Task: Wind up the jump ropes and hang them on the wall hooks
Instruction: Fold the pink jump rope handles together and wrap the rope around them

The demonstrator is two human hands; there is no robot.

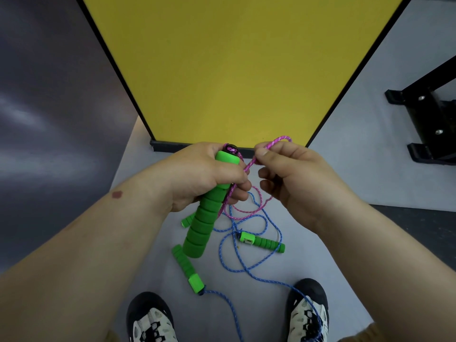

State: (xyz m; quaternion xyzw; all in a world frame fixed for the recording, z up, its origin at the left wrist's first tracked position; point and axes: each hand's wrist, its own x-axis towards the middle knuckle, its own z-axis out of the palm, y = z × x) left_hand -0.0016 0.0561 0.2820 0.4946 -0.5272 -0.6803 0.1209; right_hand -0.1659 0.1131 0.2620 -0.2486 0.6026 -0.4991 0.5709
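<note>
Counting two ropes: we grip a green foam handle (201,218) in our left hand (197,174), right hand (291,178) fingers pinching pink cord (249,165); blue rope (237,255) lies at lower centre on grey floor (345,169) before a yellow panel (234,70).

floor (345,174): pale grey, dark strip at right | on it: blue rope (243,265) in loose loops, its two green handles (262,241) (188,270) apart | pink rope slack (246,211) over blue loops | third green handle end (187,220) | two shoes (149,319) | black metal stand feet (424,124) | yellow panel base (172,145)
</note>
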